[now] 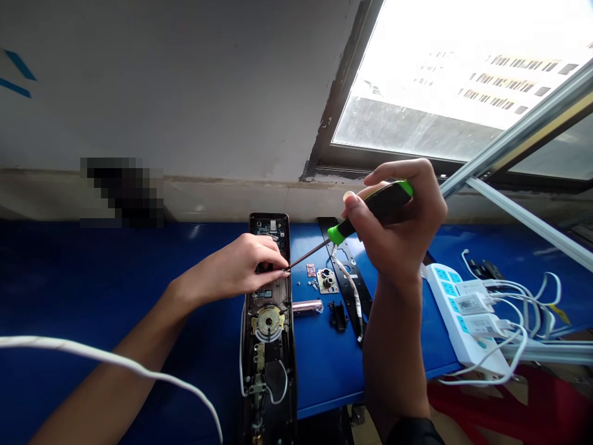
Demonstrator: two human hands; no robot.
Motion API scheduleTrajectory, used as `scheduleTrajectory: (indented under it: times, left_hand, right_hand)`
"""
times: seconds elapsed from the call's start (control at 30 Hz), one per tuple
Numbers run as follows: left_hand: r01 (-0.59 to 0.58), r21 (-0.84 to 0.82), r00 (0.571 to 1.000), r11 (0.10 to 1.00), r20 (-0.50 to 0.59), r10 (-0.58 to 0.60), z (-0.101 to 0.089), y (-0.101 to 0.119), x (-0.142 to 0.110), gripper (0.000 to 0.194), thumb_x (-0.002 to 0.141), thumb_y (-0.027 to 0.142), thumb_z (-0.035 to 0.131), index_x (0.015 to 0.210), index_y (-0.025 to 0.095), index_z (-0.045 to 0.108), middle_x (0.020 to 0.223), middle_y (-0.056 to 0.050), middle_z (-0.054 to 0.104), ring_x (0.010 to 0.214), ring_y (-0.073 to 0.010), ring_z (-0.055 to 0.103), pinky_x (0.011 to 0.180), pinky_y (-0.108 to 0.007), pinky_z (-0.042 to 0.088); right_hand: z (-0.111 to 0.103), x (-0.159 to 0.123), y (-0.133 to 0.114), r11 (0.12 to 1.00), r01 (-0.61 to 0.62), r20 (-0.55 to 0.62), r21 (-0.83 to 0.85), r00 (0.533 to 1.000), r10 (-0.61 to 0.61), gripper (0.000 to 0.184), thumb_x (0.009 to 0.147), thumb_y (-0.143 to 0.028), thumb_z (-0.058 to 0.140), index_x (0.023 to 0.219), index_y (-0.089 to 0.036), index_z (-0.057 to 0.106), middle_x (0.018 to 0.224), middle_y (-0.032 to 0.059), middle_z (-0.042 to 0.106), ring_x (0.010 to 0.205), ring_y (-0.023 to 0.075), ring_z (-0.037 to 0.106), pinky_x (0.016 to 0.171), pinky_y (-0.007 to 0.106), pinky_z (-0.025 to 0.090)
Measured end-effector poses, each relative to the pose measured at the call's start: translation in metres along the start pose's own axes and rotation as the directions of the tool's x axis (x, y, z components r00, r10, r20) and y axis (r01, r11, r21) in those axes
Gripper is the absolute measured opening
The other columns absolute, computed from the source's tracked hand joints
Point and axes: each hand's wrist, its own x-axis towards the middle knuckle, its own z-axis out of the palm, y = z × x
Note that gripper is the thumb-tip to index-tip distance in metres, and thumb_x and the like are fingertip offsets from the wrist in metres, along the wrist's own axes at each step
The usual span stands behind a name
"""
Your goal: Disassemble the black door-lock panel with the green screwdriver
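My right hand (412, 232) grips a black and green screwdriver (386, 203), its shaft slanting down to the left. The tip meets the fingertips of my left hand (254, 262), which are pinched together over a long black housing (291, 352). Whatever small piece sits between those fingertips is too tiny to make out. The housing lies open on the blue table, with a circuit board (269, 228) at its far end. Nearer me in it are a round metal part (269, 322) and a thin white wire (283, 383).
Right of the housing lie a small red board (311, 270), several screws (313, 284), a square board (328, 281), a pinkish cylinder (307, 307), a black bracket (338, 316) and a flat black plate (365, 300). A power strip (440, 290) carries plugged-in chargers. A white cable (139, 366) crosses the left foreground.
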Motion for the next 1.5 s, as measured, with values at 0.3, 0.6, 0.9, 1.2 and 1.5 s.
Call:
scheduleTrajectory:
  times: [0.3, 0.6, 0.9, 1.2, 1.5]
  left_hand:
    - [-0.001, 0.009, 1.0, 1.0, 0.012, 0.001, 0.0, 0.003, 0.001, 0.013, 0.095, 0.019, 0.071, 0.098, 0.021, 0.083, 0.092, -0.004, 0.077, 0.08, -0.0144, 0.071, 0.069, -0.024, 0.055]
    - [0.032, -0.028, 0.999, 0.999, 0.016, -0.032, 0.0, 0.003, 0.001, 0.013, 0.095, 0.022, 0.072, 0.1, 0.021, 0.084, 0.092, -0.004, 0.079, 0.082, -0.015, 0.072, 0.071, -0.023, 0.056]
    - [0.032, -0.015, 0.998, 0.999, -0.056, -0.033, -0.001, 0.0, 0.0, 0.013, 0.095, 0.027, 0.072, 0.097, 0.021, 0.084, 0.09, -0.004, 0.078, 0.078, -0.015, 0.071, 0.07, -0.024, 0.056]
    - [0.034, -0.025, 0.993, 0.999, -0.11, -0.036, -0.001, -0.005, 0.0, 0.007, 0.09, 0.023, 0.078, 0.092, 0.02, 0.084, 0.088, -0.002, 0.078, 0.077, -0.0135, 0.07, 0.068, -0.025, 0.052]
    - [0.052, 0.003, 0.993, 0.999, -0.102, -0.051, -0.006, -0.004, -0.002, 0.01, 0.092, 0.027, 0.076, 0.091, 0.02, 0.083, 0.086, -0.002, 0.077, 0.075, -0.0138, 0.069, 0.067, -0.025, 0.051]
  right_hand:
    - [-0.009, 0.003, -0.003, 0.991, -0.062, 0.175, -0.118, 0.981, 0.083, 0.022, 0.095, -0.034, 0.065, 0.1, -0.03, 0.044, 0.079, 0.0007, 0.067, 0.07, 0.0222, 0.07, 0.069, 0.042, 0.058]
    - [-0.012, 0.004, -0.004, 0.99, -0.033, 0.204, -0.136, 0.977, 0.061, 0.019, 0.098, -0.036, 0.062, 0.1, -0.03, 0.044, 0.082, 0.001, 0.066, 0.076, 0.0236, 0.073, 0.073, 0.041, 0.059]
    - [0.001, 0.002, 0.008, 0.996, -0.011, 0.085, -0.085, 0.996, 0.018, 0.028, 0.094, -0.039, 0.07, 0.101, -0.032, 0.044, 0.077, -0.0044, 0.06, 0.075, 0.0191, 0.071, 0.063, 0.036, 0.057]
    - [0.009, 0.002, 0.013, 0.994, -0.068, -0.061, -0.085, 0.996, 0.063, 0.03, 0.094, -0.039, 0.074, 0.091, -0.03, 0.045, 0.085, -0.0015, 0.056, 0.074, 0.0177, 0.072, 0.063, 0.035, 0.063]
    - [0.009, 0.001, 0.012, 0.997, -0.037, 0.219, 0.07, 0.976, 0.021, 0.052, 0.096, -0.045, 0.071, 0.137, -0.034, 0.041, 0.094, 0.0003, 0.069, 0.084, 0.0211, 0.075, 0.071, 0.038, 0.065]
